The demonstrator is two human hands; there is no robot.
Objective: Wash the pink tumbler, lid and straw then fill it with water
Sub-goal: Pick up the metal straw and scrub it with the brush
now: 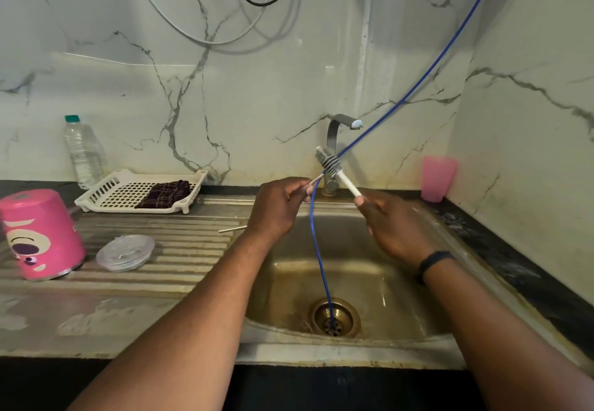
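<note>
The pink tumbler [40,234] stands upside down on the steel drainboard at the far left. Its clear lid [126,252] lies flat beside it. My left hand [276,206] grips a thin metal straw [316,179]; one end pokes out toward the tap and the other end shows behind my wrist. My right hand [393,227] holds the white handle of a grey bottle brush [331,163], whose bristle head sits just past the straw's tip, above the sink.
A blue hose [318,250] hangs from the upper right across the tap [340,128] down into the drain of the steel sink [418,282]. A white rack [128,190] with a dark cloth, a water bottle [83,153] and a pink cup [437,177] stand along the wall.
</note>
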